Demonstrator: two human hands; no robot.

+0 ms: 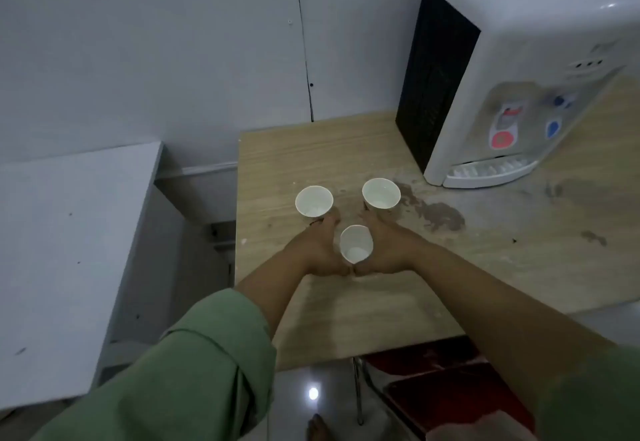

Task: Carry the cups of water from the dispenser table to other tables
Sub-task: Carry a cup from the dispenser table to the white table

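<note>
Three white paper cups clustered on the wooden table (346, 309), each holding a little water. Left hand (320, 250) and right hand (384, 250) cupped around the near cup (356, 244), thumbs meeting; fingertips reaching the left cup (313, 201) and right cup (381, 193).

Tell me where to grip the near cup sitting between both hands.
Grip the near cup around its side wall below the rim, coming in level from either flank. It stands upright, open-topped, with liquid, so squeezing the rim risks a spill. Both hands, left and right, already flank it.
</note>
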